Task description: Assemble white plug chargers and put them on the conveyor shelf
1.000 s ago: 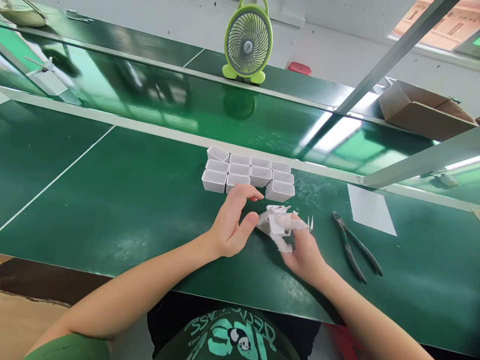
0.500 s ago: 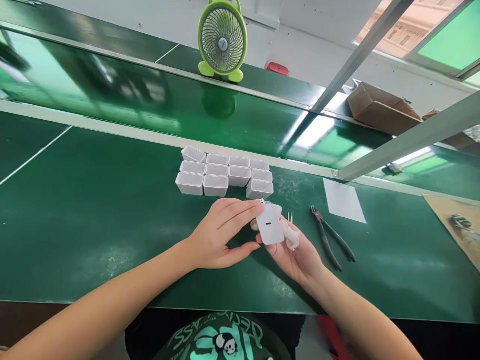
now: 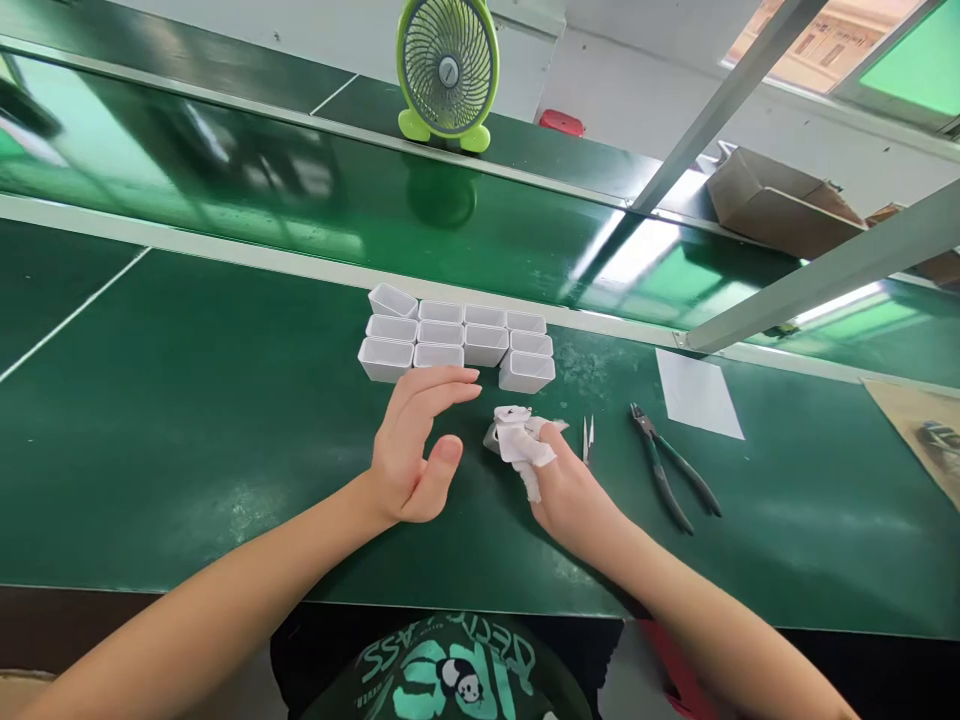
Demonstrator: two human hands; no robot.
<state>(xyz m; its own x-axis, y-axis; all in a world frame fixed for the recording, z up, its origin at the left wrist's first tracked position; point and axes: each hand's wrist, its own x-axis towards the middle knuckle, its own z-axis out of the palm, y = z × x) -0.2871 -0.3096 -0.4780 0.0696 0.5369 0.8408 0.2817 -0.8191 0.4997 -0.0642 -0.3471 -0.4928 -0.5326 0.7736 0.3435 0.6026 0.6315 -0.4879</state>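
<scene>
My right hand [image 3: 574, 490] is closed on a crumpled white cloth [image 3: 525, 448]. Under the cloth, mostly covered, is a white plastic piece [image 3: 491, 438] whose left edge peeks out. My left hand [image 3: 409, 450] is held apart from it, fingers stretched out and thumb raised, with nothing in it. Just beyond that hand stand several white rectangular plastic cases [image 3: 385, 358], open side up, grouped in rows. Pointed tweezers or small scissors [image 3: 588, 440] lie right of the cloth, partly hidden by my right hand.
Dark-handled pliers [image 3: 667, 470] and a white paper sheet [image 3: 700, 394] lie to the right on the green table [image 3: 187, 450]. A green fan [image 3: 448, 75] and a cardboard box [image 3: 784, 205] stand on the far shelf. A slanted metal post [image 3: 817, 265] crosses the right side.
My left hand has let go of the white slotted piece and drawn back left. My right hand has turned over and moved left, with the cloth now covering the piece.
</scene>
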